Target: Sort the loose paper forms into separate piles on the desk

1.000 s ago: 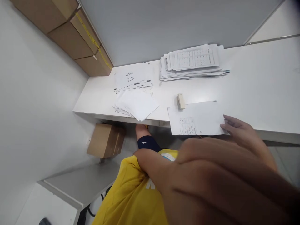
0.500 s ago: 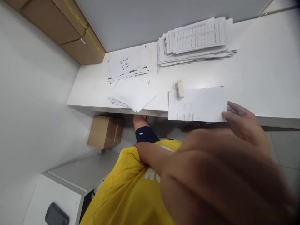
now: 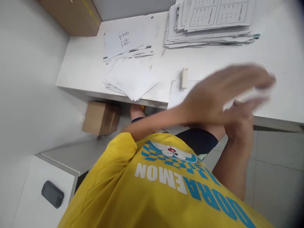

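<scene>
My left hand (image 3: 213, 95) reaches across from the left, blurred, with a gap between its thumb and fingers and nothing seen in it. It passes over a white printed sheet of paper (image 3: 175, 95) at the desk's front edge and hides most of it. Below and partly behind it is my right hand (image 3: 239, 123), near the sheet's right end. Its fingers are largely covered, so any grip on the paper is hidden. A small cream-coloured block-like object (image 3: 184, 78), possibly a stapler, lies on the sheet's upper left part.
A thick stack of printed papers (image 3: 209, 34) sits at the back of the white desk (image 3: 80, 68). Loose sheets (image 3: 133, 77) and a handwritten page (image 3: 114, 42) lie to the left. Cardboard boxes (image 3: 83, 22) stand behind; another box (image 3: 93, 118) is below. A dark handheld device (image 3: 52, 193) rests lower left.
My left hand has swung from the blurred foreground up over the sheet, now overlapping my right hand. The view has shifted, so the desk sits higher and more of the yellow shirt shows.
</scene>
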A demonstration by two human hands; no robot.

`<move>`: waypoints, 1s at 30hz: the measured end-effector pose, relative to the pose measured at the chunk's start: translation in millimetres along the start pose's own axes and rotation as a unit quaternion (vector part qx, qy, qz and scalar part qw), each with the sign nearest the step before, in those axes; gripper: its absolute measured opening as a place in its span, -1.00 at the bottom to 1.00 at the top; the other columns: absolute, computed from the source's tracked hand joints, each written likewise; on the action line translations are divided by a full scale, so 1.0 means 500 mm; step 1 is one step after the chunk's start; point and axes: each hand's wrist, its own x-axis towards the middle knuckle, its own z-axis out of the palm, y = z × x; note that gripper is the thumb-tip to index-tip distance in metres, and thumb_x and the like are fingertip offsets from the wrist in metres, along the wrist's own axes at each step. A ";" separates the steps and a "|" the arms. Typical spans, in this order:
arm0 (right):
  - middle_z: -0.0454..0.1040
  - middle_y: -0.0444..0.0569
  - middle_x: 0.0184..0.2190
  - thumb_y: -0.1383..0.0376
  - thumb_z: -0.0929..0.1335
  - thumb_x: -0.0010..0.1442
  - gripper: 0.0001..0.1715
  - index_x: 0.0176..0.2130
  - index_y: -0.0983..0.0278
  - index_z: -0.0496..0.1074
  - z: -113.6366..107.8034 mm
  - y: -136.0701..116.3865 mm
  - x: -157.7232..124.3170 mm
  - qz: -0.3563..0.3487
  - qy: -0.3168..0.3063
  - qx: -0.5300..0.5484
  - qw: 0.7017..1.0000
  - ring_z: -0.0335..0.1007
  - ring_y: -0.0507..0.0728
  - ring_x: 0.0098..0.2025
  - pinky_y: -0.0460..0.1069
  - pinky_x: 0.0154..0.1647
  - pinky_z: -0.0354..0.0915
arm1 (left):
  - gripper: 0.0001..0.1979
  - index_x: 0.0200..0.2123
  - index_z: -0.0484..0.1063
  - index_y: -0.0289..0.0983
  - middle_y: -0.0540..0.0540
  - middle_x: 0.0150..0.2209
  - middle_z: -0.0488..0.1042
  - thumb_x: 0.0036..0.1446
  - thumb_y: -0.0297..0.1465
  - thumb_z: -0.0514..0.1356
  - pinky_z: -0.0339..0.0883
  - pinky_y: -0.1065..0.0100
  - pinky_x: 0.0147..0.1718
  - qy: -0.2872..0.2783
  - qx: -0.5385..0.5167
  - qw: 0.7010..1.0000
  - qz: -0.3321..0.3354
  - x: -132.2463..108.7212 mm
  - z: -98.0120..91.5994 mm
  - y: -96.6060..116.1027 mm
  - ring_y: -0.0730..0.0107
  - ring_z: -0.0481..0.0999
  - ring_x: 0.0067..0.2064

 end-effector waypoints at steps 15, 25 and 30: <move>0.46 -0.07 -0.30 0.14 0.47 -0.15 -0.43 -0.09 0.24 0.50 0.046 0.026 0.003 -0.014 0.015 0.100 0.995 0.37 0.12 -0.22 0.08 -0.11 0.32 | -0.76 -0.39 0.33 -0.24 -0.12 -0.35 0.43 0.35 -0.33 0.04 0.23 0.26 -0.18 0.311 -0.163 0.932 -0.089 0.194 0.111 -0.249 0.15 0.29 -0.10; 0.49 -0.01 -0.23 0.15 0.37 -0.01 -0.47 -0.03 0.26 0.47 0.072 -0.010 -0.007 -0.087 0.026 0.016 0.996 0.41 0.17 -0.15 0.12 -0.05 0.33 | -0.67 -0.50 0.28 -0.22 -0.11 -0.39 0.41 0.32 -0.24 0.10 0.20 0.25 -0.19 0.307 -0.193 0.930 -0.061 0.205 0.108 -0.247 0.15 0.31 -0.09; 0.50 0.04 -0.20 0.24 0.30 0.05 -0.56 -0.07 0.25 0.50 0.009 -0.097 -0.010 -0.278 0.072 -0.123 0.950 0.42 0.21 -0.14 0.13 -0.09 0.32 | -0.78 -0.40 0.24 -0.20 -0.06 -0.31 0.42 0.35 -0.34 0.04 0.23 0.34 -0.21 0.430 -0.297 0.838 -0.157 0.171 0.081 -0.287 0.33 0.39 -0.19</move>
